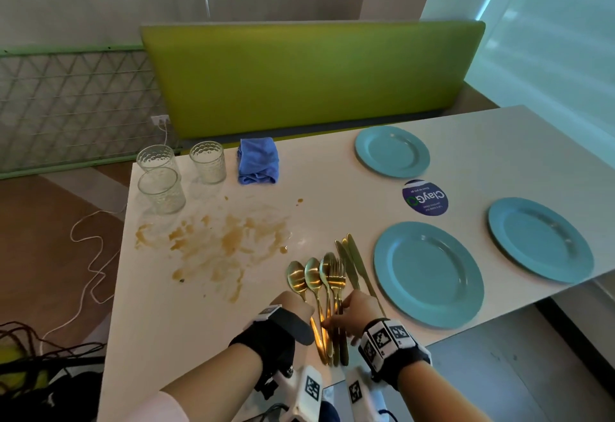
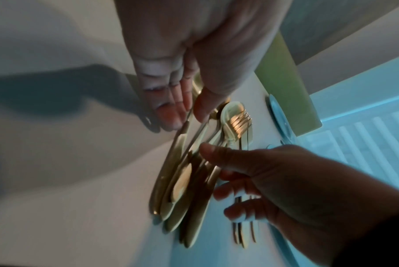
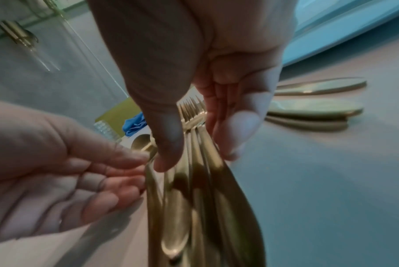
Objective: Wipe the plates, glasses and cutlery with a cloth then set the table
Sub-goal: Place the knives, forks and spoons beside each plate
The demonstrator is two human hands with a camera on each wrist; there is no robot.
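Gold cutlery lies bunched at the table's near edge: spoons on the left, forks in the middle, knives on the right. My left hand pinches a spoon handle between thumb and fingers. My right hand curls thumb and fingers around the fork handles. Three blue plates sit to the right. Three clear glasses and a folded blue cloth stand at the far left.
A brown smeared stain covers the table's left half. A round dark sticker lies between the plates. A green bench back runs behind the table. A white cable trails on the floor at left.
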